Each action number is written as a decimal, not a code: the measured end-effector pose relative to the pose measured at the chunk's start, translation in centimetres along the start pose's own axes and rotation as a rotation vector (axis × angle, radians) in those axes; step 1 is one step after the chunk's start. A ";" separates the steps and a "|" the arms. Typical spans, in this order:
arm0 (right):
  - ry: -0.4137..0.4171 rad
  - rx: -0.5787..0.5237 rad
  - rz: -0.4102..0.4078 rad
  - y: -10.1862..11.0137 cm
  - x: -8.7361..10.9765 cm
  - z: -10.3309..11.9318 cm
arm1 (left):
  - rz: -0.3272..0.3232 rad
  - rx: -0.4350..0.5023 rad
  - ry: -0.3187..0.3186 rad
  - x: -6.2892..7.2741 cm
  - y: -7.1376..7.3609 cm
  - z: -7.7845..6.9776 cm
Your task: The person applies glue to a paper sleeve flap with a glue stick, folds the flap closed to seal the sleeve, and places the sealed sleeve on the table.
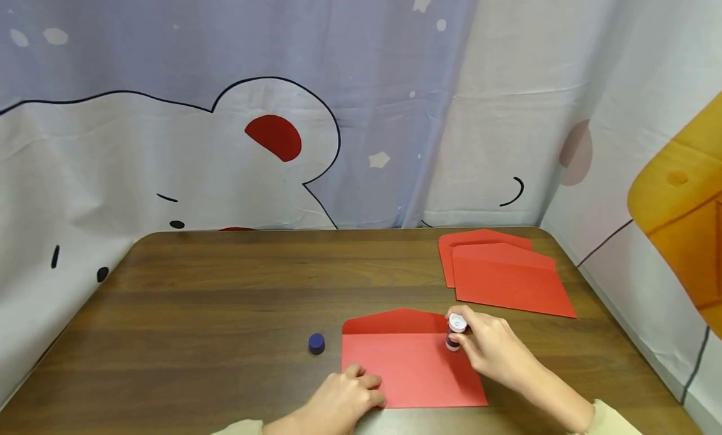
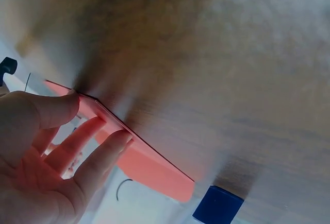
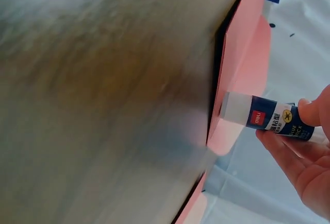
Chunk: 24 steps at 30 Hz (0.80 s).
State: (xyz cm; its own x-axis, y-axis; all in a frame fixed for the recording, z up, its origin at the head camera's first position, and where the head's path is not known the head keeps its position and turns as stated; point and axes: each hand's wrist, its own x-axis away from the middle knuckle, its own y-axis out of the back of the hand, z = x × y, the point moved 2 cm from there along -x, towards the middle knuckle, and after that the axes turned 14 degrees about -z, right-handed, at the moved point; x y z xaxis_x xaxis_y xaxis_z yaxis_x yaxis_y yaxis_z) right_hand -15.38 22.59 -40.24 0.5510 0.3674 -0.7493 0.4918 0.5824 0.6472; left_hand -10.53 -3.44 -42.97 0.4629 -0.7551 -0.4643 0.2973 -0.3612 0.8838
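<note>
A red envelope [image 1: 412, 369] lies on the table with its flap [image 1: 395, 323] folded open, away from the person. My right hand [image 1: 496, 347] grips a glue stick [image 1: 454, 335] between thumb and fingers; its white end points down onto the envelope's right side, close below the flap fold. In the right wrist view the blue-and-white label of the glue stick [image 3: 268, 115] shows, its tip right at the paper. My left hand [image 1: 346, 397] rests its fingertips on the envelope's lower left, fingers spread and lightly bent, also seen touching the paper in the left wrist view.
A dark blue cap [image 1: 316, 343] stands on the wooden table [image 1: 225, 309], left of the envelope. Two more red envelopes [image 1: 510, 281] overlap at the back right, flaps raised. A printed curtain [image 1: 383, 109] hangs behind the table and along its sides.
</note>
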 end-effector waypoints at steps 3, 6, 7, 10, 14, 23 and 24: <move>0.015 -0.024 -0.009 -0.6 -0.3 0.4 | -0.002 -0.002 -0.006 -0.1 0.1 0.0; 0.025 -0.049 -0.006 -1.3 -0.7 0.8 | 0.015 0.006 0.000 -0.1 0.2 0.0; 0.029 -0.054 -0.004 -1.6 -0.8 0.9 | 0.022 0.009 0.003 -0.1 0.2 0.1; 0.036 -0.081 0.007 -2.4 -1.3 1.5 | 0.044 0.019 0.014 -0.1 0.2 0.1; 0.044 -0.115 0.022 -3.4 -2.0 2.3 | 0.057 0.007 0.022 -0.1 0.1 0.0; 0.000 -0.207 0.050 -5.1 -2.9 4.2 | 0.032 -0.049 0.009 0.0 0.1 -0.1; -0.001 -0.221 0.054 -5.4 -3.0 4.5 | 0.027 -0.052 0.007 0.0 0.1 0.0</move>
State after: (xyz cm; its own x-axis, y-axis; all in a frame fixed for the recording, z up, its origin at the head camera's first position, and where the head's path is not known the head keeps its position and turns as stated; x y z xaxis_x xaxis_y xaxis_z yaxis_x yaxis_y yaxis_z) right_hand -16.65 15.10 -40.85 0.5738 0.4017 -0.7137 0.3020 0.7063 0.6403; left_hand -10.47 -3.46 -42.93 0.4767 -0.7603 -0.4413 0.3274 -0.3123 0.8918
